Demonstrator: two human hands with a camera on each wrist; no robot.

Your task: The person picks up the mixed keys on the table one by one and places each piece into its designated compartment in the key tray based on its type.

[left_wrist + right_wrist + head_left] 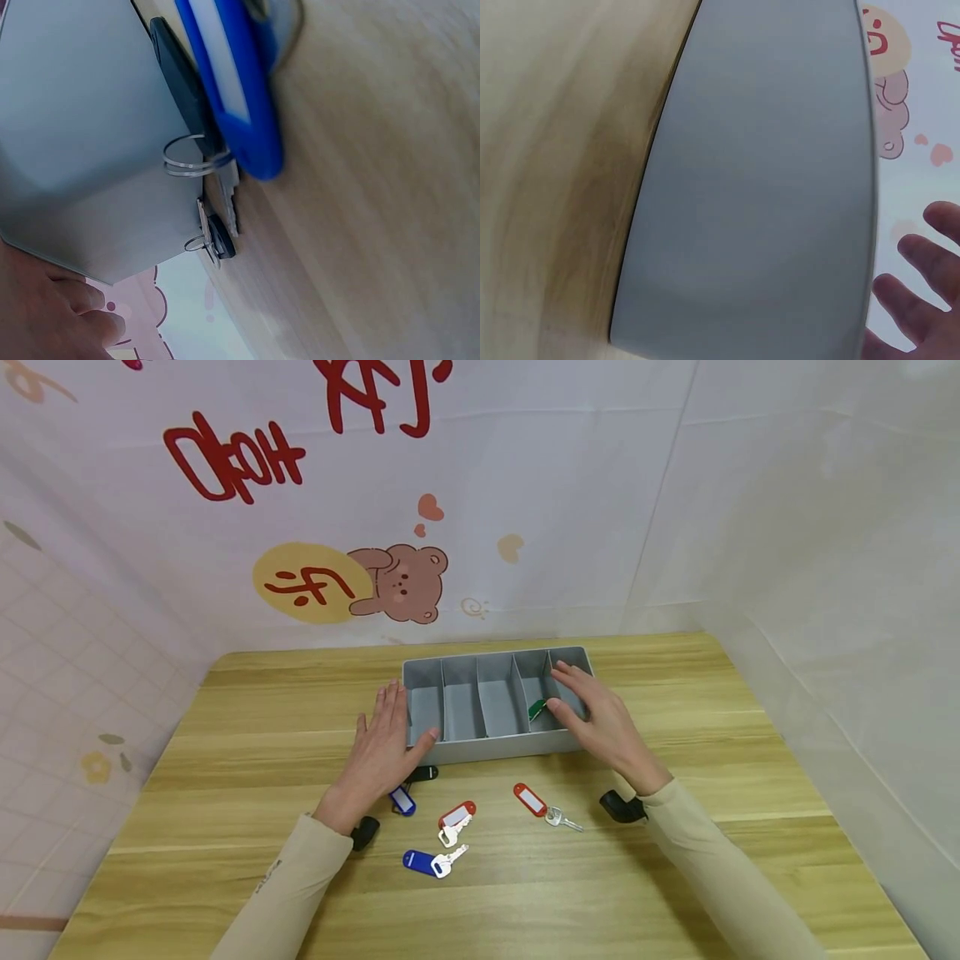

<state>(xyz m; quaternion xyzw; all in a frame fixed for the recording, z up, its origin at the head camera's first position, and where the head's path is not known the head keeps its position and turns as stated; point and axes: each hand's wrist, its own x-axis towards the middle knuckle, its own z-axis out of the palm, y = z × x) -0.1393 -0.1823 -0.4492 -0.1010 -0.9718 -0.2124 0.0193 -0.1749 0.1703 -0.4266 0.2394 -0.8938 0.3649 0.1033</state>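
Note:
A grey tray [498,747] divided into several compartments stands near the back of the table. My left hand [382,752] lies at its left end, fingers extended and thumb over the front rim. Above the right-hand compartments is my right hand [607,718], its fingers spread apart. A green key tag [536,710] lies in the second compartment from the right, close to the right thumb tip; whether they touch I cannot tell. In the right wrist view, the visible fingers [922,262] hold nothing.
In front of the tray lie a black key tag [426,772], a blue tag [402,801], a red tag with key [457,814], another red one [529,799] and a blue one [420,862]. Left of the tray, a small black tag [221,236] shows. A printed cloth [562,527] hangs behind.

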